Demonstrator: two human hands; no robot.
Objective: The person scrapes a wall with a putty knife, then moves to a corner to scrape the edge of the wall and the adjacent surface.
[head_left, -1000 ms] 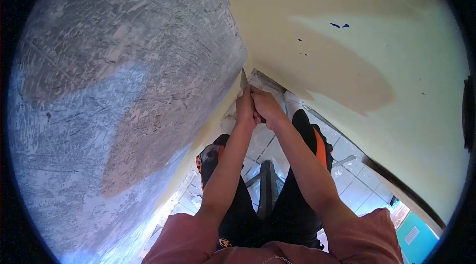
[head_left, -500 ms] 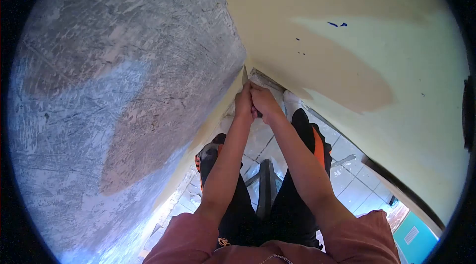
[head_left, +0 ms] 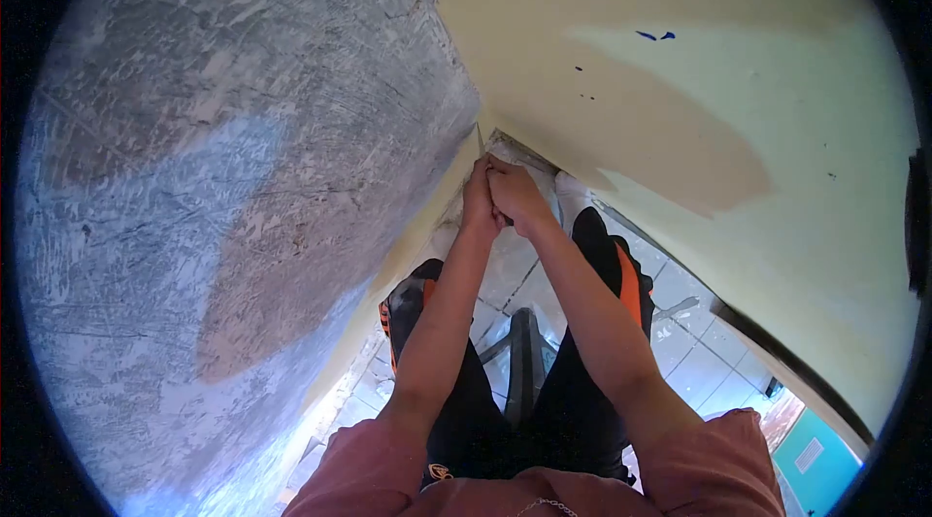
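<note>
Left hand: the left hand [head_left: 477, 197] is curled closed, fingers wrapped in with the other hand around the tool's grip, which is mostly hidden.
Right hand: the right hand [head_left: 517, 197] is folded closed against the left one, its fingers also around the grip; no gap shows between the two hands.
Tool: the bladed tool [head_left: 480, 140] sticks out past the knuckles toward 12 o'clock, just above the middle of the view, its tip at the corner where the walls meet.
Change in tool: compared with the first frame, the blade shows as a thinner sliver, turned more edge-on.
Change in hands: both sit slightly nearer 12 o'clock in the view, still clasped together.
Change in view: the blue marks [head_left: 655, 35] between 1 and 2 o'clock appear a little higher and farther left.
Gray wall: the rough gray wall [head_left: 214, 226] fills the side from 8 to 11 o'clock.
Cream wall: the smooth cream wall [head_left: 680, 129] spans 12 to 4 o'clock.
Floor: the tiled floor [head_left: 691, 376] shows toward 4 and 5 o'clock, with a gray post [head_left: 524, 362] near 5 o'clock between the legs.
Far side: a teal panel [head_left: 815, 468] lies toward 4 o'clock.
</note>
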